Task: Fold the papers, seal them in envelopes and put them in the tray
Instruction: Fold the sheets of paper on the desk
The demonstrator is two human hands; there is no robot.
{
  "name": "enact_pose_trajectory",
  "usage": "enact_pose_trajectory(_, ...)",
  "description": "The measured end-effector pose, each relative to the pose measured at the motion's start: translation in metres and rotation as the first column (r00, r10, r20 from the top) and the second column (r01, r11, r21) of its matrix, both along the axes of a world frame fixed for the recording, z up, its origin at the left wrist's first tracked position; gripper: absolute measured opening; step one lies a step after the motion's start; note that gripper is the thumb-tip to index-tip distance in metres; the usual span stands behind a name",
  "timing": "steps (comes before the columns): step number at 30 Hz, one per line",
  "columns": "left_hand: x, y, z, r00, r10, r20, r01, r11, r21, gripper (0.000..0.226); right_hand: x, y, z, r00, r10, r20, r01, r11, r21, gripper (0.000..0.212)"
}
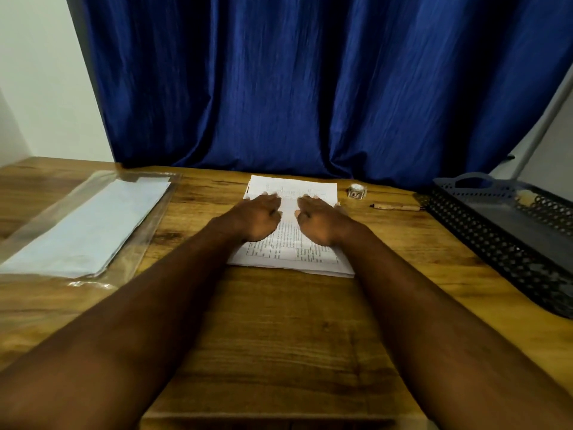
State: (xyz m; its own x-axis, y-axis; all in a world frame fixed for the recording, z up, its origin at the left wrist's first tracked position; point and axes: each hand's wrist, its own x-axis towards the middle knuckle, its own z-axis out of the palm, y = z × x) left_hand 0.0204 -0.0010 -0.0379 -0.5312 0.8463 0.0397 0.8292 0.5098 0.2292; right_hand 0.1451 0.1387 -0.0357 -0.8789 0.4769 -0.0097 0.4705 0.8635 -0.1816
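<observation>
A small stack of white printed papers (pixel 290 243) lies flat in the middle of the wooden table. My left hand (pixel 257 217) rests palm down on the left half of the stack, fingers stretched forward. My right hand (pixel 322 220) lies the same way on the right half, a narrow strip of paper showing between them. Pale envelopes inside a clear plastic sleeve (pixel 90 225) lie at the left. A dark perforated tray (pixel 483 218) stands at the right edge, with something pale and dark rings at its far end.
A small roll of tape (pixel 356 190) and a pen (pixel 397 207) lie between the papers and the tray. A blue curtain (pixel 310 88) hangs close behind the table's far edge. Bare wood (pixel 279 336) stretches between my forearms toward the near edge.
</observation>
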Motion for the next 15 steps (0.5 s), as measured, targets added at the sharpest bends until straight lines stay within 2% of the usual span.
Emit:
enact_pose_trajectory(4,-0.005,0.005,-0.004,0.983,0.179,-0.041,-0.182,0.979,-0.093,0.068,0.002,0.006,-0.005,0.978,-0.210,0.000,0.210,0.978,0.008,0.063)
enact_pose_trajectory(12,-0.004,0.004,-0.004,0.981,0.184,-0.054,-0.188,0.979,-0.084,0.070,0.006,0.004,-0.006,0.974,-0.225,-0.019,0.225,0.974,0.001,0.066)
enact_pose_trajectory(13,-0.003,0.003,-0.004,0.981,0.187,-0.049,-0.190,0.979,-0.072,0.070,0.007,0.003,-0.006,0.972,-0.233,-0.044,0.232,0.973,-0.012,0.066)
enact_pose_trajectory(15,0.004,-0.001,-0.004,0.981,0.196,-0.007,-0.196,0.980,0.029,0.070,0.010,-0.001,-0.007,0.947,-0.261,-0.188,0.254,0.965,-0.062,0.070)
